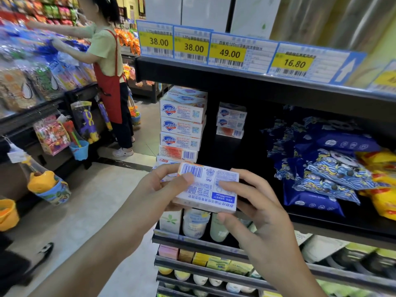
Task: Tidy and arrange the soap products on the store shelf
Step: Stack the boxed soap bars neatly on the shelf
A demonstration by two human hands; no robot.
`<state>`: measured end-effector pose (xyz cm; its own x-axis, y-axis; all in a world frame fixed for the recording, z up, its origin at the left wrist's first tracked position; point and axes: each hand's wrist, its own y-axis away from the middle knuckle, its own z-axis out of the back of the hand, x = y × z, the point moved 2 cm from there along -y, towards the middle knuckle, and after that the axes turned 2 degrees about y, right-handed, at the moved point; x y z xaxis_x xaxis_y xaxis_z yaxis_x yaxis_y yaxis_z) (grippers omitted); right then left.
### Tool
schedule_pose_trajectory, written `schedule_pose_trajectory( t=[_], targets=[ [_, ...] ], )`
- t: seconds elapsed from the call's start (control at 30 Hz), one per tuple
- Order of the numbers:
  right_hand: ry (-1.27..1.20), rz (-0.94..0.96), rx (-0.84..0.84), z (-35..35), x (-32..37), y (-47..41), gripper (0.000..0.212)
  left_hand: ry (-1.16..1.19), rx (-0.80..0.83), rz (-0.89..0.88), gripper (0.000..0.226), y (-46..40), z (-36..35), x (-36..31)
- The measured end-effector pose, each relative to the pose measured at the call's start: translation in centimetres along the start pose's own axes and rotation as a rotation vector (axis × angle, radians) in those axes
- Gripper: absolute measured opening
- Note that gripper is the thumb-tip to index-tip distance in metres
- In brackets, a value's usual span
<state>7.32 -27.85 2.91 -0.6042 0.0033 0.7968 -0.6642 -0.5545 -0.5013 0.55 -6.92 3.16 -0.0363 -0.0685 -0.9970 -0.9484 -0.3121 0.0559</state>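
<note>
- Head view: a white soap box [206, 187] sits mid-frame, barcode side up, in front of the black shelf [246, 82]
- left hand [169, 185] grips its 9 o'clock end, thumb curled over the barcode
- right hand [255, 202] pinches its 3 o'clock end, thumb underneath, fingers on top
- stack of Safeguard boxes [182, 125] stands on the shelf at 12 o'clock from the held box; a shorter stack [231, 121] at 1 o'clock
- blue packets [321, 166] lie at 3 o'clock
</note>
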Motion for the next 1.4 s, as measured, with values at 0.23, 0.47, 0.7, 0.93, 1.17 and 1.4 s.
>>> schedule_pose_trajectory(
  t=[0.23, 0.47, 0.7, 0.93, 1.17, 1.4],
  targets=[
    [-0.175, -0.161, -0.034, 0.0, -0.5, 0.0, 0.045, 0.038, -0.137, -0.038, 0.041, -1.5, 1.0, 0.4],
    [-0.26, -0.284, -0.001, 0.2, -0.2, -0.3, 0.041, -0.218, 0.051, -0.37, 0.078, 0.6, 0.9, 0.7],
    [-0.323, -0.379, 0.018, 0.4, -0.8, -0.3, 0.049, -0.277, 0.12, -0.372, 0.075, 0.4, 0.8, 0.7],
    [-0.306, -0.431, 0.059, 0.0, -1.1, -0.3, 0.049, -0.22, 0.116, -0.362, 0.059, 0.2, 0.7, 0.9],
    [-0.315, -0.505, 0.075, -0.2, -1.7, -0.4, 0.055, -0.172, 0.108, -0.339, 0.043, 0.4, 0.2, 0.9],
    [-0.213, -0.462, 0.06, -0.5, -1.4, -0.3, 0.051, -0.032, 0.042, -0.27, 0.038, 0.3, 0.1, 0.8]
  ],
)
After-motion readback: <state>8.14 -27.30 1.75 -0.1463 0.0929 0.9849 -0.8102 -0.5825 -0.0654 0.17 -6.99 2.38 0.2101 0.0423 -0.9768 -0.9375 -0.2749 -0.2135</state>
